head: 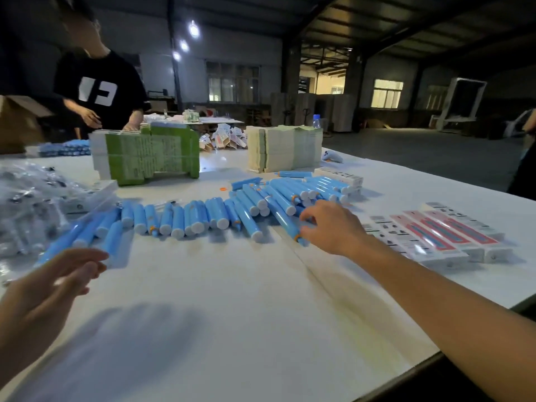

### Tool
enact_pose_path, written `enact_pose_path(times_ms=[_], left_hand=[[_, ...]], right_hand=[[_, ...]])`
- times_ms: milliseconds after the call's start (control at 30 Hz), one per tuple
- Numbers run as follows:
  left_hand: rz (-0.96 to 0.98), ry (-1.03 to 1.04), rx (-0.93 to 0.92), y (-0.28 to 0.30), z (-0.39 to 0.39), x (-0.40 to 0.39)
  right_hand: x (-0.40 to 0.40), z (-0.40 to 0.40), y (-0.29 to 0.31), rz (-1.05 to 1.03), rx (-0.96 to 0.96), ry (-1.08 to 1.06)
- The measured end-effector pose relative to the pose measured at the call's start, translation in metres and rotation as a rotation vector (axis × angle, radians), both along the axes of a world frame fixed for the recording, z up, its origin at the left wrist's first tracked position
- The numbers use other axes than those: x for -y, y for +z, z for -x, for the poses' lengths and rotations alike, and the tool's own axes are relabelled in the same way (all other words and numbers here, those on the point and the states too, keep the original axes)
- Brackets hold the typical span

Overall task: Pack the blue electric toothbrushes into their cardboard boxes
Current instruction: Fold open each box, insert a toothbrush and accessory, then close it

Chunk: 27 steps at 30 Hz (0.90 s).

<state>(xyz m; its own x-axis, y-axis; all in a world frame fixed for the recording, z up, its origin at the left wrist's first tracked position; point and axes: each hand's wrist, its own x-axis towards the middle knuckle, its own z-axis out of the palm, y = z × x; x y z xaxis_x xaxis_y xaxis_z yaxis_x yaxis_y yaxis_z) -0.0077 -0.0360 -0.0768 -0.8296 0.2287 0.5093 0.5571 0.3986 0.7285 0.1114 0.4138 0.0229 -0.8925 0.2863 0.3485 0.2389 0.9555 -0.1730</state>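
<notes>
Several blue electric toothbrush handles point(203, 216) with white end caps lie in a loose row and heap across the middle of the white table point(232, 300). My right hand point(333, 227) reaches over the right end of the heap, fingers curled down onto one blue toothbrush point(285, 220); whether it grips it is unclear. My left hand point(49, 297) hovers low at the left, blurred, fingers straight, holding nothing. Several closed pink-and-white cardboard boxes point(429, 233) lie side by side to the right of my right hand.
Stacks of flat green cartons point(150, 153) and pale cartons point(285, 147) stand behind the heap. Clear bags of parts point(32, 204) are piled at the left. A person in a black T-shirt point(98, 88) stands at the far left side. The table edge runs along the right.
</notes>
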Motion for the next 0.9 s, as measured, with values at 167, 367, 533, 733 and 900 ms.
enact_pose_path(times_ms=[167,367,533,733,900], left_hand=[[0.004,0.009,-0.022,0.046,-0.058,-0.033],[0.082,0.323,-0.079,0.057,-0.055,-0.032],[0.232,0.433,0.019,0.06,-0.05,-0.01],[0.233,0.663,0.106,0.066,-0.035,0.033],[0.392,1.084,0.034,0.079,-0.026,0.112]], right_hand=[[0.142,0.036,0.009,0.33,-0.179,0.468],[0.299,0.067,0.007,0.731,-0.306,0.795],[0.341,0.076,-0.035,0.998,-0.371,0.81],[0.347,0.082,-0.052,1.045,-0.362,0.88],[0.345,0.085,-0.055,1.057,-0.349,0.903]])
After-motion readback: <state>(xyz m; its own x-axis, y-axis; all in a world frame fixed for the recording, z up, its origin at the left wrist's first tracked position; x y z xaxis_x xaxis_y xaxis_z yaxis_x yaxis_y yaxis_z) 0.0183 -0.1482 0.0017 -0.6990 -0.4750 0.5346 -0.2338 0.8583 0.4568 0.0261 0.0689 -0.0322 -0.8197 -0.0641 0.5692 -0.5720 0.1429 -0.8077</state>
